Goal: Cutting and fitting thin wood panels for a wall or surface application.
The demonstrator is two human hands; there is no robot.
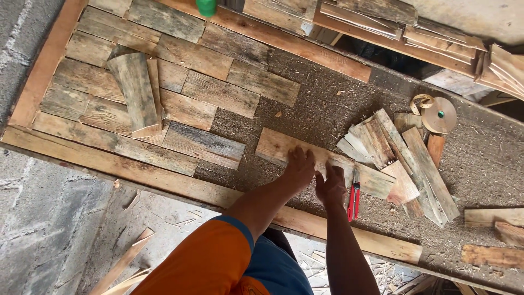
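Both my hands press flat on a long pale wooden plank [275,146] that lies on a rough chipboard panel [327,104]. My left hand [299,167] rests palm down on the plank's middle. My right hand [331,184] lies beside it, fingers spread on the plank's lower edge. Neither hand grips anything. To the left, weathered wood pieces [207,93] cover the panel in staggered rows. A red-handled cutter [353,198] lies just right of my right hand.
A heap of loose wood slats [404,158] sits right of the plank, with a tape roll [439,114] behind it. Two loose boards [136,93] lie on the laid rows. A timber frame [164,180] borders the panel. More slats [382,16] are stacked at the top.
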